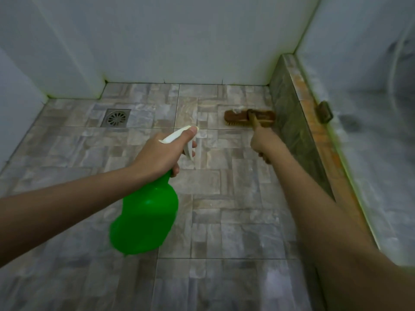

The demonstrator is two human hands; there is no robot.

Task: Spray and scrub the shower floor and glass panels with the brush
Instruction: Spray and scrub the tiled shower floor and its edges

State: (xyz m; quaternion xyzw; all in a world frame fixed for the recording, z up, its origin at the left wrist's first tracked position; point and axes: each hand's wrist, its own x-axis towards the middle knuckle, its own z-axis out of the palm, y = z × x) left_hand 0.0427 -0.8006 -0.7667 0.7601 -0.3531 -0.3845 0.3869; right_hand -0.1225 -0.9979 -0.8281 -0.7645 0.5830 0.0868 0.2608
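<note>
The right hand (261,140) is gripping the stick of the brown brush (249,117), and the brush head is sitting on the floor (224,221) just past the hand, at the far right beside the low ledge (294,122). The left hand (161,157) is squeezing a green spray bottle (146,218), its white nozzle pointing far. A round drain (116,117) is lying at the far left. White walls (179,41) are standing around. The glass panel (377,131) on the right is looking blurry.
</note>
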